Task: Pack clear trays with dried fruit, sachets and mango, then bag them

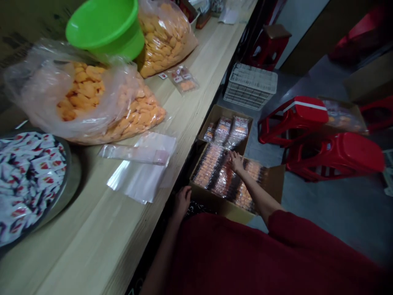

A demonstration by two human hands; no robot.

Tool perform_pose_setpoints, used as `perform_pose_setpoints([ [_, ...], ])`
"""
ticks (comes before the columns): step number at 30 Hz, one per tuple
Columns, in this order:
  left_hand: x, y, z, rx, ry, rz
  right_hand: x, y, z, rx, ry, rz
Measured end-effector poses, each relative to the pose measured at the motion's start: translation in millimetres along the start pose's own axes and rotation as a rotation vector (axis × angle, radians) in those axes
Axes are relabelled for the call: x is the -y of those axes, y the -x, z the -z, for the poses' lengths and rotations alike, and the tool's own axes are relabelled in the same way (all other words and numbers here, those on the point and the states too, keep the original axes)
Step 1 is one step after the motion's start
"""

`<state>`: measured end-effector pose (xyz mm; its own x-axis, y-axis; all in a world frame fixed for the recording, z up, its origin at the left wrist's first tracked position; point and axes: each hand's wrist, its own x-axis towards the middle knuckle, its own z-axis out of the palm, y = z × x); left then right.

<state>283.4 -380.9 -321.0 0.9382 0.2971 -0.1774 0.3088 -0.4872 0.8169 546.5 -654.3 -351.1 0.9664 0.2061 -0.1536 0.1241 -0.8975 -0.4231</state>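
Note:
On the rows of clear packets [222,178] in an open cardboard box [217,201], my right hand [236,162] rests with its fingers spread. The packets hold orange pieces and stand tightly side by side in several rows. My left hand [183,198] is beside the near left corner of the box, below the table edge. Its fingers are loosely bent and apart, with nothing visible in them; whether they touch the box is unclear. Behind, a second cardboard box [249,123] contains more filled packets [238,129].
The wooden table [196,82] carries clear empty bags [144,172], large bags of orange pieces [123,119], a green basin [104,24] and a metal bowl [72,180] of small white sachets [33,176]. Red stools [331,155] and a grey crate [251,84] stand on the floor.

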Motion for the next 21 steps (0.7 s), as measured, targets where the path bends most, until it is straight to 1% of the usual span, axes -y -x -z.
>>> perform_pose_setpoints([
  [3,-2.2,1.5,1.7,-0.015,-0.008,0.028,27.3,21.7,-6.8,-0.071,-0.054,0.08],
  [5,-4.9,2.1,3.4,-0.031,-0.013,0.045,52.6,47.0,-15.6,-0.067,-0.116,0.195],
  [6,-6.7,2.5,4.4,-0.038,-0.015,0.054,66.3,62.7,-21.4,-0.043,-0.146,0.26],
  [9,-12.3,5.8,7.5,-0.055,-0.019,0.089,106.0,113.1,-40.1,0.085,-0.225,0.462],
  [12,-15.8,10.5,10.4,-0.081,-0.019,0.126,136.9,151.6,-53.8,0.225,-0.292,0.593],
  [14,-16.1,12.3,12.6,-0.107,-0.018,0.144,152.6,165.5,-59.1,0.297,-0.324,0.646],
  [17,-13.3,12.7,16.6,-0.145,-0.02,0.161,169.6,173.0,-63.7,0.369,-0.316,0.71],
  [19,-9.7,11.9,18.9,-0.149,-0.022,0.168,174.6,172.8,-65.7,0.409,-0.288,0.734],
  [21,-5.3,10.7,20.2,-0.134,-0.023,0.171,172.9,170.5,-66.8,0.427,-0.252,0.731],
])
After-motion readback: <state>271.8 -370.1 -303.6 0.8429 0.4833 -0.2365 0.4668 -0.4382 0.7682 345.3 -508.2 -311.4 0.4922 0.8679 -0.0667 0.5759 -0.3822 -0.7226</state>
